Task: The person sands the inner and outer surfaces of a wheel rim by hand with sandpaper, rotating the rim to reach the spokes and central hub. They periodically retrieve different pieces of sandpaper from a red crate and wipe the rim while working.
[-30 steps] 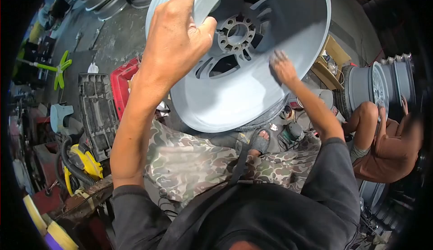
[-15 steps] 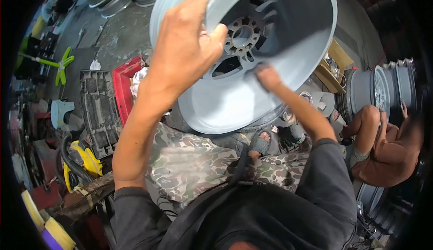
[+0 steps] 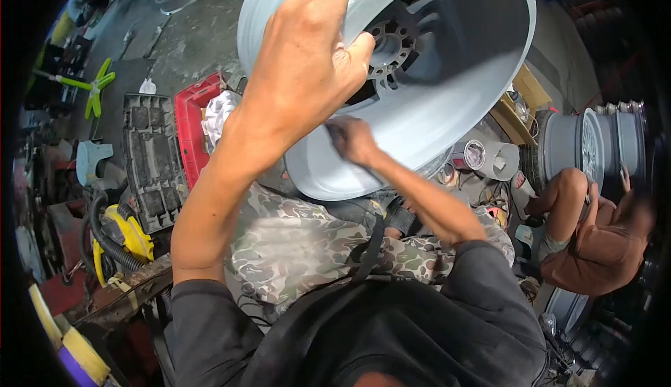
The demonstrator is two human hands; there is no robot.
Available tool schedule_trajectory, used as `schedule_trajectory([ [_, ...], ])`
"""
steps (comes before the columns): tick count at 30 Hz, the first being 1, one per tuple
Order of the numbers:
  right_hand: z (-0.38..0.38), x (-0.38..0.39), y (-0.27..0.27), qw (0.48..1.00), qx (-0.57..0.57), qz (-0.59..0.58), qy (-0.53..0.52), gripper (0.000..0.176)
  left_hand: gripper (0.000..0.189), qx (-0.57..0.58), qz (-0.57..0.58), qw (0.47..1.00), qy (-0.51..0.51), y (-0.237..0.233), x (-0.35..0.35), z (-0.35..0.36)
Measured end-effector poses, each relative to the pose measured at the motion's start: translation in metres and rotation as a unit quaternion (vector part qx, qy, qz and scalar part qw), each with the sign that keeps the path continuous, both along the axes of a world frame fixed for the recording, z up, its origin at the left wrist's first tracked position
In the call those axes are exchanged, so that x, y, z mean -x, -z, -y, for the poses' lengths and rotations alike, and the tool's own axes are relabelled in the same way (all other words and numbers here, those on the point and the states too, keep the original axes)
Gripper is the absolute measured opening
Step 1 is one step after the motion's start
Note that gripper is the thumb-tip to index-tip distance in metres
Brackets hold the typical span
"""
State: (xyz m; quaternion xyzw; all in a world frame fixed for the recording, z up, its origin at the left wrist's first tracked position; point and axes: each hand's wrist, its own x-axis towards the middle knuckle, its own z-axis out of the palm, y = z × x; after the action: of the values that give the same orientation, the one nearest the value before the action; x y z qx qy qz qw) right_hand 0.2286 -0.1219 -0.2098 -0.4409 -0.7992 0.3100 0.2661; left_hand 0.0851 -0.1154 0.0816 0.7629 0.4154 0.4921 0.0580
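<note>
A large grey car wheel rim [image 3: 426, 118] stands tilted in front of me, its open barrel facing me and the spokes and hub showing deep inside. My left hand [image 3: 307, 62] is closed round the upper left lip, with the thumb on the inner side. Against the lower left inside of the barrel, my right hand [image 3: 361, 144] presses a dark pad [image 3: 338, 134]; motion blur smears its outline. My left wrist and hand cover part of the wheel's left side.
At left are a red crate [image 3: 187, 125] with white cloth, a dark grey case [image 3: 150, 156] and a yellow machine with a hose [image 3: 129, 237]. A cardboard box [image 3: 521, 104] and cans [image 3: 500, 161] lie right. Beyond, another person [image 3: 594, 247] crouches by more wheels [image 3: 559, 142].
My right hand has swept left along the barrel with the pad, from below the hub to the lower left. The wheel and my left hand sit slightly further right in view.
</note>
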Motion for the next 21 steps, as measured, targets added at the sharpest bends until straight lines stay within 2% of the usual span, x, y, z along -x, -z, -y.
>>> schedule_trajectory([
  [1, 0.013, 0.015, -0.025, 0.994, 0.015, -0.104, 0.004, 0.027, 0.025, 0.043, 0.015, 0.999, 0.004, -0.004, -0.002, 0.003],
  [2, 0.026, 0.017, -0.041, 0.995, 0.015, -0.103, 0.004, 0.027, 0.025, 0.043, 0.016, 0.999, 0.004, -0.003, -0.002, 0.004],
  [4, 0.043, 0.024, -0.060, 0.969, 0.093, -0.230, 0.023, 0.032, 0.028, 0.068, -0.028, 0.997, -0.020, -0.005, 0.001, 0.006],
  [6, 0.039, -0.014, -0.038, 0.993, 0.092, -0.079, -0.007, 0.035, 0.029, 0.047, -0.036, 0.998, -0.025, -0.017, -0.007, 0.015],
  [7, 0.018, -0.049, 0.020, 0.998, -0.021, -0.042, -0.042, 0.043, 0.031, 0.028, -0.044, 0.998, -0.029, -0.022, -0.010, 0.019],
  [8, -0.007, -0.098, 0.039, 0.990, -0.085, 0.064, -0.090, 0.040, 0.031, 0.029, -0.043, 0.998, -0.029, -0.017, -0.009, 0.019],
  [9, -0.035, -0.141, 0.039, 0.978, -0.061, 0.179, -0.085, 0.038, 0.032, 0.072, -0.012, 0.997, -0.011, -0.008, -0.007, 0.013],
  [10, -0.065, -0.177, 0.036, 0.956, -0.094, 0.266, -0.079, 0.032, 0.034, 0.114, 0.016, 0.993, 0.005, -0.001, -0.003, 0.008],
  [11, -0.094, -0.206, 0.042, 0.914, -0.204, 0.349, -0.046, 0.030, 0.034, 0.114, 0.014, 0.993, 0.001, 0.003, -0.002, 0.006],
  [13, -0.121, -0.224, 0.013, 0.834, -0.256, 0.489, -0.027, 0.029, 0.038, 0.002, 0.021, 0.999, 0.041, 0.005, -0.003, 0.003],
  [14, -0.116, -0.215, 0.009, 0.833, -0.257, 0.490, -0.026, 0.029, 0.038, 0.001, 0.022, 0.999, 0.041, 0.003, -0.003, 0.006],
  [15, -0.102, -0.195, 0.006, 0.852, -0.148, 0.501, -0.043, 0.030, 0.040, 0.056, 0.035, 0.997, 0.037, -0.001, -0.005, 0.011],
  [16, -0.091, -0.185, 0.003, 0.861, -0.037, 0.504, -0.059, 0.031, 0.041, 0.111, 0.047, 0.992, 0.033, -0.004, -0.006, 0.013],
  [17, -0.083, -0.187, 0.067, 0.866, -0.210, 0.437, -0.125, 0.030, 0.041, 0.109, 0.046, 0.992, 0.032, -0.003, -0.012, 0.010],
  [18, -0.062, -0.157, 0.084, 0.906, -0.184, 0.348, -0.153, 0.029, 0.039, -0.024, 0.062, 0.998, 0.002, 0.001, -0.023, 0.006],
  [19, -0.033, -0.113, 0.062, 0.952, -0.125, 0.227, -0.165, 0.030, 0.036, -0.155, 0.074, 0.985, -0.026, 0.005, -0.028, 0.003],
  [20, -0.010, -0.074, 0.043, 0.965, -0.043, 0.216, -0.145, 0.031, 0.036, -0.151, 0.070, 0.986, -0.025, 0.007, -0.020, 0.002],
  [21, 0.009, -0.037, 0.010, 0.988, 0.057, 0.118, -0.085, 0.030, 0.032, -0.050, 0.028, 0.998, -0.018, 0.009, -0.008, 0.003],
])
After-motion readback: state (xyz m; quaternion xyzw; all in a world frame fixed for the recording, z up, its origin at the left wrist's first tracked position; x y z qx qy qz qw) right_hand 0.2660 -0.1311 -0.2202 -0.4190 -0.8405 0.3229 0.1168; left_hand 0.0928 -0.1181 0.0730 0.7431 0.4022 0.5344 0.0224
